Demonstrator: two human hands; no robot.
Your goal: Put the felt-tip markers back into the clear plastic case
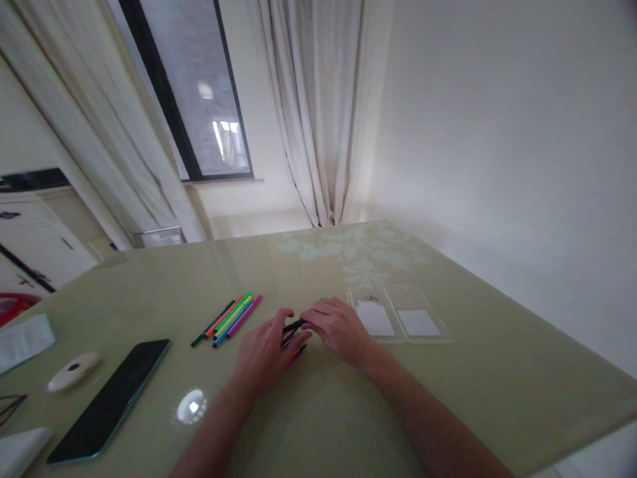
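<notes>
Over the middle of the table, my left hand [266,348] is curled around a few slim felt-tip pens; a dark one [293,325] points toward my other hand, and a pink-and-dark end [298,354] pokes out below the fingers. My right hand [338,328] is closed with its fingertips on the far end of the dark pen. The fingers hide most of these pens. Left of my hands, several colored felt-tip pens [229,320] lie side by side on the table. An open clear plastic case [402,332] with white paper in both halves lies just beyond my right hand.
On the left of the table [338,425] lie a black-screened tablet or phone [112,401], a white oval object [74,372] and a pale packet [24,342]. Part of a white object [22,451] shows at the lower left corner. A wall [517,166] runs along the right edge.
</notes>
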